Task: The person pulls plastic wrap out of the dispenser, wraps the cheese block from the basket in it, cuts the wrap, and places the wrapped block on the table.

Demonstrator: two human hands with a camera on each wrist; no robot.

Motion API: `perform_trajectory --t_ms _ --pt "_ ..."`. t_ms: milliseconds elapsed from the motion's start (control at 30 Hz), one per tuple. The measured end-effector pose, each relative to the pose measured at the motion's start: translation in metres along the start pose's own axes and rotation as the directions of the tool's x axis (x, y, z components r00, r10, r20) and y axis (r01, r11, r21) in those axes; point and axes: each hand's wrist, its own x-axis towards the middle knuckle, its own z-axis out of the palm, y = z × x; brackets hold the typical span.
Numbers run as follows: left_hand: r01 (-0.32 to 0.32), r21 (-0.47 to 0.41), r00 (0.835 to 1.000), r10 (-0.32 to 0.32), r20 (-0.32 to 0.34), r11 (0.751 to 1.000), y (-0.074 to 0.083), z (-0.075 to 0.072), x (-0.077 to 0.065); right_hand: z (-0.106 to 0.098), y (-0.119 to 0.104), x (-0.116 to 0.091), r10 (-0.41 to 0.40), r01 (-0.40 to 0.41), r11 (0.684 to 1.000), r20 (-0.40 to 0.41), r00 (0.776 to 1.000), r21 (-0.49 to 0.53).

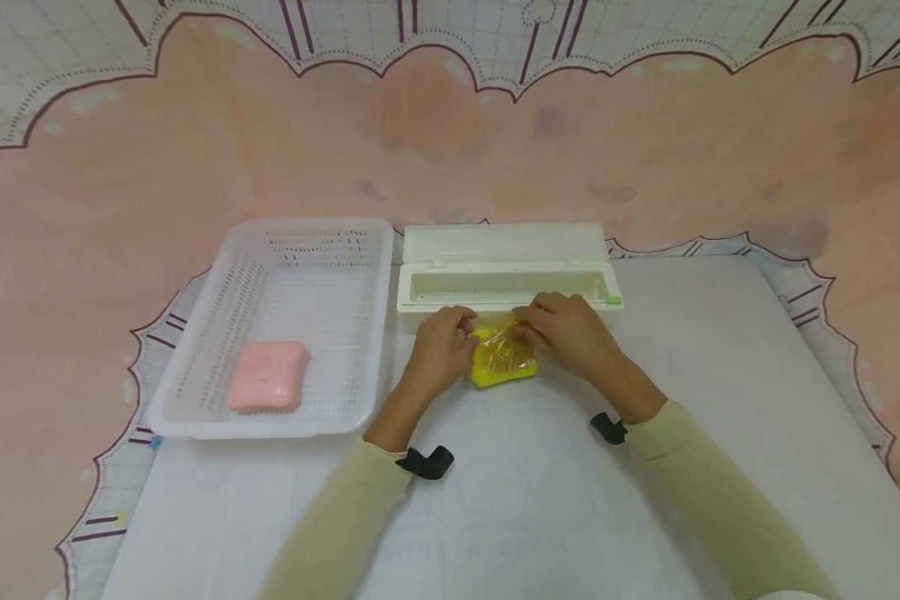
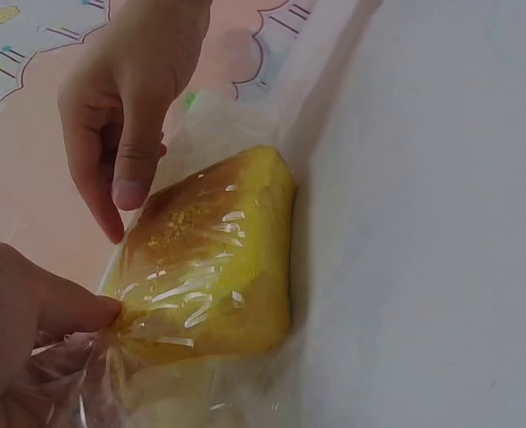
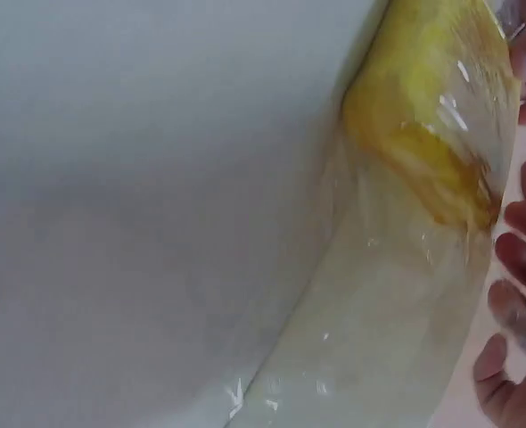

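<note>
A yellow block with a brown top (image 1: 504, 360), looking like a piece of sponge cake, lies under clear plastic film (image 3: 370, 285) on the white table. My left hand (image 1: 441, 350) is at the block's left end; in the left wrist view its thumb and finger pinch gathered film (image 2: 85, 383) there. From the other side, my right hand (image 1: 573, 337) reaches over the block's far right edge. Its fingers are loosely bent, with thumb and fingertip apart in the left wrist view. Just behind the block stands a long white film dispenser box (image 1: 510, 317), lid raised.
To the left stands a white perforated basket (image 1: 378, 333) holding a pink rounded block (image 1: 268, 375). A green piece (image 1: 613, 299) sits at the dispenser's right end. Patterned peach cloth (image 1: 270, 167) lies beyond the white table cover (image 1: 540, 517).
</note>
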Motion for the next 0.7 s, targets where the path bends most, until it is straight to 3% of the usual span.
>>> perform_trajectory --t_ms 200,367,533,700 --pt "-0.041 0.002 0.997 0.041 0.060 0.999 -0.003 0.002 -0.003 0.001 -0.010 0.003 0.031 -0.029 0.999 0.043 0.999 -0.033" --pt "-0.056 0.012 0.989 0.053 0.135 0.998 -0.006 0.008 -0.006 0.005 -0.014 -0.001 0.002 0.001 0.999 0.059 0.998 -0.043" --pt "-0.015 0.036 0.979 0.008 0.203 0.999 -0.006 0.012 -0.012 0.015 -0.016 -0.008 -0.039 0.041 0.999 0.088 0.995 -0.017" --pt "0.067 0.019 0.968 -0.069 0.240 0.998 -0.004 0.013 -0.018 0.016 -0.018 -0.012 -0.019 0.019 1.000 0.112 0.993 0.000"
